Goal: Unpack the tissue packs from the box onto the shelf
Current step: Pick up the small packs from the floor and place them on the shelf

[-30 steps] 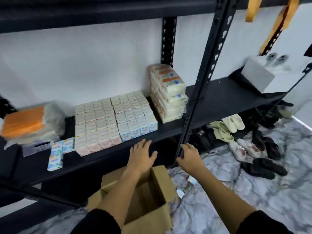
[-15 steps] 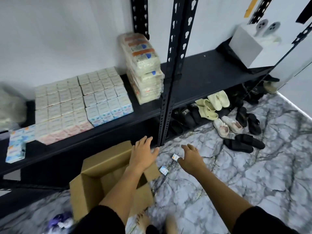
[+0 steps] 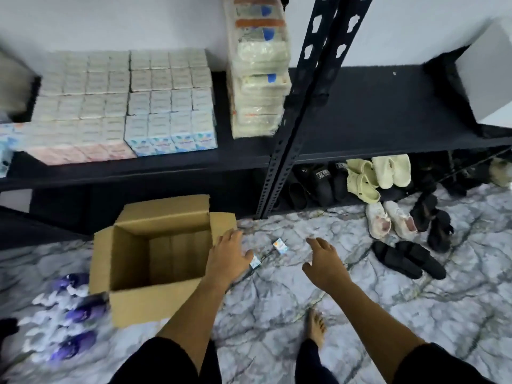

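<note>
An open cardboard box [image 3: 130, 300] stands on the marble floor below the black shelf [image 3: 243, 159]; its inside looks empty. Rows of small tissue packs [image 3: 124, 103] cover the shelf at left, beside a tall stack of wrapped packs [image 3: 257, 79]. Two small tissue packs lie on the floor: one [image 3: 279, 246] between my hands, another [image 3: 255, 262] partly under my left hand. My left hand [image 3: 228, 259] hovers by the box's right flap, fingers spread, holding nothing. My right hand [image 3: 324, 261] is open above the floor, just right of the loose packs.
A black slotted shelf post [image 3: 293, 128] rises right of the box. Slippers, clogs and shoes [image 3: 388, 195] crowd the floor under and beside the right shelf. Purple and white wrapped items [image 3: 69, 322] lie left of the box. My bare foot [image 3: 315, 328] stands on the marble.
My view has tipped down from the shelf to the floor. Both hands dropped from shelf height towards the two loose packs on the floor. The box interior now shows.
</note>
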Motion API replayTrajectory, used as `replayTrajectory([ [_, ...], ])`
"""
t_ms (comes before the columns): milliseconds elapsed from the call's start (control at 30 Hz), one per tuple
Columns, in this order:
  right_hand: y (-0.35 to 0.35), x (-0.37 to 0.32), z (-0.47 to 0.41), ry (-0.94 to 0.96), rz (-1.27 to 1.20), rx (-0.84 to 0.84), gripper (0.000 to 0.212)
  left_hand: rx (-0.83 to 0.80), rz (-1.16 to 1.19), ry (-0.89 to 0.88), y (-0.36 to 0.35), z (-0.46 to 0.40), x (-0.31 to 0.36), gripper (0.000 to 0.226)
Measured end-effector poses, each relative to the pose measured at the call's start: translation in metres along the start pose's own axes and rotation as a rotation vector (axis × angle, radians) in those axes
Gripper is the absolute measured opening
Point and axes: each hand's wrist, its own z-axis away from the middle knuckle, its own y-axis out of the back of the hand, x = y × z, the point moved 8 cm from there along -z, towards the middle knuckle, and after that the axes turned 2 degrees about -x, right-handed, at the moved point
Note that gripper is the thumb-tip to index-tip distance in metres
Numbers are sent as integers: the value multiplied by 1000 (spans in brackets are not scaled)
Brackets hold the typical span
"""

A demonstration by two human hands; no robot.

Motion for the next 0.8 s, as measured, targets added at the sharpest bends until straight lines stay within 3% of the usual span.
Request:
replayTrajectory([
  [167, -8, 54, -54, 111, 136, -103, 73, 23, 19, 174, -64, -18, 4, 63],
  [367, -36, 109, -128, 180, 310, -167, 73, 14, 95, 201, -155, -70, 1, 60],
  [600, -147, 147, -255, 309, 477, -190, 72, -12, 94, 240, -296, -165, -66, 63],
  [800, -259, 168, -371, 404, 602, -146, 80, 76, 89, 261, -391, -255, -145, 62],
])
